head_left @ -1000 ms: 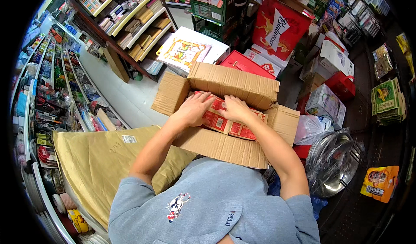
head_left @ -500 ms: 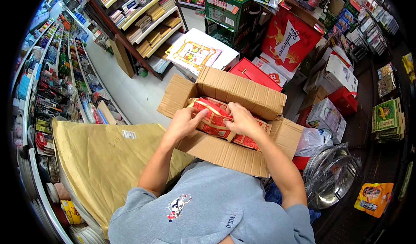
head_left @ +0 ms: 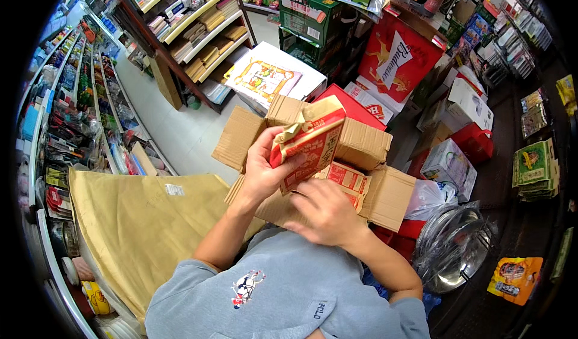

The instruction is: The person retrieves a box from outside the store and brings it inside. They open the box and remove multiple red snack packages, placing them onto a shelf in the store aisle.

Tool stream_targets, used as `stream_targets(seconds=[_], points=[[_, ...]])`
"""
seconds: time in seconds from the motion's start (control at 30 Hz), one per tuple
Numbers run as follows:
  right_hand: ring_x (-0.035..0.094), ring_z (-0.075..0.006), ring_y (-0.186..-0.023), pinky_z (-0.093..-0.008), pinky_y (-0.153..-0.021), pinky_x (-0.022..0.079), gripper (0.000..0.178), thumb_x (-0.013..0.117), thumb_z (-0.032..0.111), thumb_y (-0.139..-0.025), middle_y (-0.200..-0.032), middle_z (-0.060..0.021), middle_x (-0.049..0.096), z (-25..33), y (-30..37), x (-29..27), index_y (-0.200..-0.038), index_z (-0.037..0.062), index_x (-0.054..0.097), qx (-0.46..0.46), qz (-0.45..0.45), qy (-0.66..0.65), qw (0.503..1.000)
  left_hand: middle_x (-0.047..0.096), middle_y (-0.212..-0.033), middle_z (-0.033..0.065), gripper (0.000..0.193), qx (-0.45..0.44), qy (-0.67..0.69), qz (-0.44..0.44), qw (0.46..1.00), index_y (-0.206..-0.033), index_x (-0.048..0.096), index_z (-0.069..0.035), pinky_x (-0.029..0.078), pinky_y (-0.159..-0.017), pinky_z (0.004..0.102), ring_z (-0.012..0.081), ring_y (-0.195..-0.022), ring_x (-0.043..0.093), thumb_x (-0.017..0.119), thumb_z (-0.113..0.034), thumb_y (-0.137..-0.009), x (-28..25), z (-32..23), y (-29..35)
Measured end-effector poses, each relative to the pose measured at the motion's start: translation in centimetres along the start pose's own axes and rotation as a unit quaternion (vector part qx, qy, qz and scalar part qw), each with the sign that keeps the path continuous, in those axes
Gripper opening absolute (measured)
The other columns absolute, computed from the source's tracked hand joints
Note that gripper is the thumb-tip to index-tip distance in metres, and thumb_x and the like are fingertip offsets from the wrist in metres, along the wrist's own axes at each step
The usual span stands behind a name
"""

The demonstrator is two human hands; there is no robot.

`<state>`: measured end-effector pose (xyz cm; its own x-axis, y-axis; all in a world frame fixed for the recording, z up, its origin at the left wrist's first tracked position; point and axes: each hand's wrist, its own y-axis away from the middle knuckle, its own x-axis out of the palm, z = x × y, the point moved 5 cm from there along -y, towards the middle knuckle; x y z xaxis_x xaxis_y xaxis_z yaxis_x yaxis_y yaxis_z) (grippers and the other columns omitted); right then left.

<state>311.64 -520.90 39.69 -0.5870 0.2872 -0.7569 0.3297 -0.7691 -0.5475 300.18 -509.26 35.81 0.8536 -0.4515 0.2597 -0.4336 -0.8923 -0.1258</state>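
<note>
My left hand point(head_left: 262, 169) grips a red paper packet point(head_left: 315, 145) with tan edges and a folded tan top. It holds the packet tilted above an open cardboard carton point(head_left: 390, 195). My right hand point(head_left: 328, 214) is just below the packet's lower edge, over the carton's near side. Motion smears its fingers, and I cannot tell whether they touch the packet. Another red packet point(head_left: 348, 181) lies inside the carton at its right end. The held packet and my hands hide the rest of the carton's inside.
A large yellow-tan padded sheet point(head_left: 144, 218) lies at my left beside long stocked shelves. Beyond the carton are a red box point(head_left: 355, 107) and a white box with a colourful print point(head_left: 265, 77). Plastic-wrapped metal pans point(head_left: 454, 248) and a clear bag point(head_left: 428, 197) sit at the right.
My left hand has lifted a red packet up out of the carton and tilted it. My right hand has come off the packet's top and moved down toward me.
</note>
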Motion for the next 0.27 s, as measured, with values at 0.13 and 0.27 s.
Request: stream_targets(seconds=[0.13, 0.27], points=[[0.059, -0.0351, -0.098, -0.0426, -0.086, 0.048, 0.025, 0.070, 0.008, -0.081, -0.112, -0.0189, 0.061, -4.4, 0.2, -6.3, -0.103, -0.0002, 0.061, 0.063, -0.185, 0.032, 0.980, 0.066, -0.110, 0.0022, 0.043, 0.061, -0.087, 0.100, 0.989, -0.123, 0.058, -0.002, 0.049, -0.091, 0.0280, 0.0096, -0.102, 0.060, 0.074, 0.002, -0.083, 0.4, -0.4, -1.0], [0.056, -0.0371, -0.105, -0.0448, -0.091, 0.046, 0.039, 0.070, 0.003, -0.079, -0.117, -0.0140, 0.061, -6.2, -2.5, -10.8, -0.117, 0.0023, 0.062, 0.061, -0.128, 0.033, 0.989, 0.066, -0.110, 0.0022, 0.044, 0.015, -0.123, 0.210, 0.970, -0.124, 0.059, -0.005, 0.048, -0.093, 0.0279, 0.0099, -0.103, 0.060, 0.075, -0.001, -0.083, 1.8, -0.2, -1.2]])
